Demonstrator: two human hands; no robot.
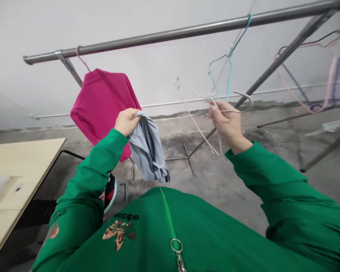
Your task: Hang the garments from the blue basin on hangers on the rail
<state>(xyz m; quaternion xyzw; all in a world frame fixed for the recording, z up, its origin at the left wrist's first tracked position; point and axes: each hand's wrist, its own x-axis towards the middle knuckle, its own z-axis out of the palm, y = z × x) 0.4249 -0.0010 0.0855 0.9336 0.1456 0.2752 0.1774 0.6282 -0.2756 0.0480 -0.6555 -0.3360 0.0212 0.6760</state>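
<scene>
The left hand (126, 121) pinches a grey garment (146, 151) dangling below it while the right hand (226, 122) grips a white hanger (238, 111), seemingly pairing them, which calls for spreading the garment.

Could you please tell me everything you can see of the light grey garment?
The light grey garment looks like soft, thin cloth, bunched into loose folds, with a narrow strip and a small dark part near its lower end. It hangs from the grip of the left hand, pinched at the top, beside the pink garment. Its full shape cannot be told.
</scene>
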